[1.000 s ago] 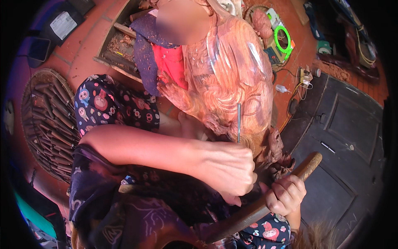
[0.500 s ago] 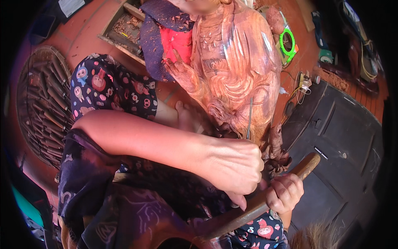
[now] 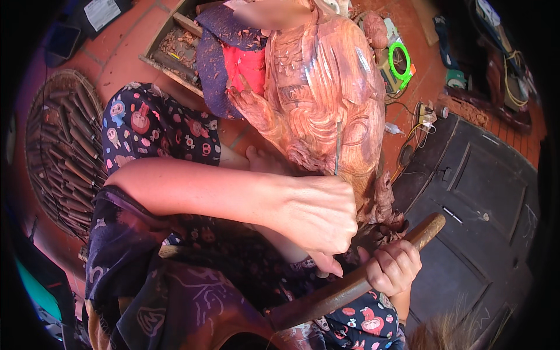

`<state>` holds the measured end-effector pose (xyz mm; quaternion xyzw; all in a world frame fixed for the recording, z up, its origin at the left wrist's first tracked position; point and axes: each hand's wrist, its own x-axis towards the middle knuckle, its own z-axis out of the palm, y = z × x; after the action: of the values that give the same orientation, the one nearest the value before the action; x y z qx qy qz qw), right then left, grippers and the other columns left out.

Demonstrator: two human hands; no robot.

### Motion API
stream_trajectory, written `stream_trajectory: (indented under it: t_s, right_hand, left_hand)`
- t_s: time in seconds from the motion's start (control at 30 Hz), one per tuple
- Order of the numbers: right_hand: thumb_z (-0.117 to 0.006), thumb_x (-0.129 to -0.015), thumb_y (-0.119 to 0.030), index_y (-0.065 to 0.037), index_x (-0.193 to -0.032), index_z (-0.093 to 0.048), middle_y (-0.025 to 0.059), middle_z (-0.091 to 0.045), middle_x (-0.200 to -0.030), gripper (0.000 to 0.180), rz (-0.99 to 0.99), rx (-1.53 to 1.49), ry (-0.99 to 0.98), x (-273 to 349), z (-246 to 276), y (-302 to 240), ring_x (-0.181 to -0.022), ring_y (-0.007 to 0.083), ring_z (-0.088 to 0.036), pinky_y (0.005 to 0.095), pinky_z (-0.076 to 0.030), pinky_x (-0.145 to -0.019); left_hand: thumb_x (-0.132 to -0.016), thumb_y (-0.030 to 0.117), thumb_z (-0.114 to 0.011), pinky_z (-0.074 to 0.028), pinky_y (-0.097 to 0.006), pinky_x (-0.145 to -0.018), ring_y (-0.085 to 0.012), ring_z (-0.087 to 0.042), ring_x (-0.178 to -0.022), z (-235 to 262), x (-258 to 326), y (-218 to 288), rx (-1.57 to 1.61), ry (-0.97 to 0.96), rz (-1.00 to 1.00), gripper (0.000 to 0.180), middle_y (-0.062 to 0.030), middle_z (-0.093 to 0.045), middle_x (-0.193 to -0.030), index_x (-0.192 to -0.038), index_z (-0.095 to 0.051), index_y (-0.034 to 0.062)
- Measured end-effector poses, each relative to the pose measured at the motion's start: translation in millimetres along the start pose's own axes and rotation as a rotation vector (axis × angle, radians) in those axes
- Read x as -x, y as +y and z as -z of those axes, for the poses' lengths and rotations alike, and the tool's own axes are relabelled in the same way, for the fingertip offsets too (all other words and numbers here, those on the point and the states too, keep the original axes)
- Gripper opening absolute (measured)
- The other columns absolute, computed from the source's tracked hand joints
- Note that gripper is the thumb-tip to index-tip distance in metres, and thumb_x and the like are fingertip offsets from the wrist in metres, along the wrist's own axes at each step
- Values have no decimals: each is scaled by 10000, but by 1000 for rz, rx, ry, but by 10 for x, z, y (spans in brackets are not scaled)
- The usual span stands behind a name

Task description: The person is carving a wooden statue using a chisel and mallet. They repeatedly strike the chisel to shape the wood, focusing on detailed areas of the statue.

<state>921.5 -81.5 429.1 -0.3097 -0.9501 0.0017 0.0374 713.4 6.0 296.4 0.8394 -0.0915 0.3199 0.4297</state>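
Observation:
A large reddish wooden carving (image 3: 318, 87) with folds and curls leans across my lap. My left hand (image 3: 318, 216) is closed around a thin metal chisel (image 3: 337, 149) that stands upright with its tip against the carving's lower part. My right hand (image 3: 394, 265) grips a brown wooden mallet stick (image 3: 350, 286), which slants from lower left up to the right, just below the carving. My legs in dark patterned trousers (image 3: 151, 125) lie under the work.
A round woven tray (image 3: 41, 116) full of several chisels lies on the red tile floor at left. A wooden box (image 3: 175, 44) with shavings sits at the top. A dark metal plate (image 3: 484, 192) covers the floor at right, with cables and a green ring (image 3: 399, 58) beyond.
The view has shifted so the carving sits higher and more central. Both hands keep their grips; the chisel stays against the carving and the mallet has hardly moved.

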Motion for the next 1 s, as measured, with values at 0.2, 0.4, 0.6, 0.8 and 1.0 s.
stream_trajectory:
  t_s: [0.2,0.4,0.6,0.8,1.0]
  right_hand:
    - [-839,-701,-51,-135,-792,-561,-4,-560,-708,305,-4,33,-31,-26,56,-1,-629,148,-577,287,-511,-592]
    - [-848,-717,-49,-118,-855,-547,13,-576,-724,338,12,171,-8,37,115,42,-655,174,-606,313,-513,-591]
    - [-825,-756,-30,-57,-900,-528,102,-635,-778,330,-9,346,0,188,211,219,-647,252,-639,387,-518,-560]
    - [-834,-751,-47,-54,-888,-530,87,-621,-783,334,-22,401,49,263,178,369,-657,246,-632,379,-526,-573]
    - [-829,-753,-32,-45,-870,-528,99,-630,-770,323,-11,346,79,282,205,461,-657,261,-629,390,-525,-567]
  left_hand:
    - [-744,473,-744,-496,-393,-527,-249,-629,-624,14,13,-38,21,49,-28,448,-54,-601,-616,-578,-623,75]
    - [-753,491,-736,-483,-384,-511,-238,-624,-619,-26,-23,-74,44,136,-20,463,-40,-577,-608,-569,-611,84]
    - [-771,526,-708,-470,-376,-500,-225,-620,-629,0,-41,-47,8,185,26,494,-25,-552,-610,-566,-606,88]
    - [-774,534,-705,-459,-378,-493,-225,-610,-620,-22,-24,-80,-1,223,21,505,-29,-537,-608,-563,-597,88]
    - [-767,542,-711,-445,-374,-481,-226,-593,-592,17,-62,-57,-35,254,22,515,-27,-506,-598,-548,-566,99]
